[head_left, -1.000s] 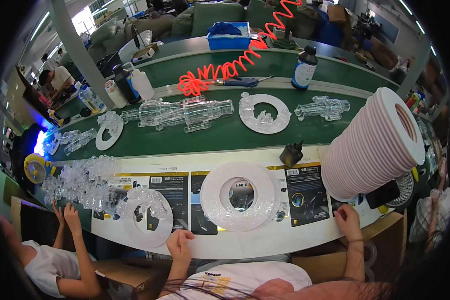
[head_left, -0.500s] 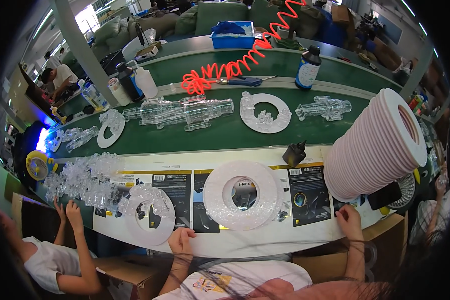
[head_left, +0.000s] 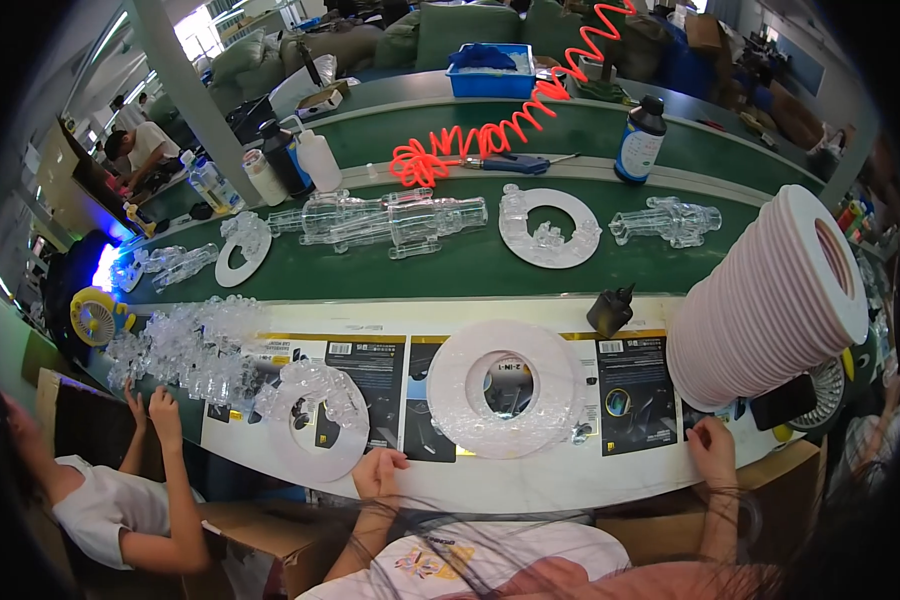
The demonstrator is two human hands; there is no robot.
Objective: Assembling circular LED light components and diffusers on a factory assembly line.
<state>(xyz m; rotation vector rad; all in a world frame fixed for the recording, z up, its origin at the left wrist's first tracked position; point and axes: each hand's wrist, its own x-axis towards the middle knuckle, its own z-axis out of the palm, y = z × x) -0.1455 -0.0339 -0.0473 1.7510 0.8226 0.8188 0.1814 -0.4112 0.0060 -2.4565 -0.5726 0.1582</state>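
My left hand [head_left: 378, 471] rests curled at the near edge of the white worktable [head_left: 530, 488], touching nothing I can make out. Just beyond it lies a white foam ring [head_left: 315, 420] loaded with clear plastic parts. A second white ring [head_left: 502, 388] with clear parts around its rim sits in front of me. My right hand [head_left: 712, 446] rests on the table edge, fingers loosely bent, below a tall leaning stack of white rings [head_left: 770, 295]. A small black bottle [head_left: 611, 308] stands between the ring and the stack.
A green conveyor belt [head_left: 450, 265] carries clear plastic toy-gun shells [head_left: 390, 218] and more loaded rings [head_left: 550, 225]. A pile of clear parts [head_left: 185, 345] lies at left, where a co-worker's hands [head_left: 150, 412] reach. An orange coiled hose [head_left: 490, 125] hangs above. A yellow fan [head_left: 95, 318] sits far left.
The parts and rings on the green belt have drifted left. My hands have barely moved on the table edge. The co-worker's hands have shifted slightly near the pile.
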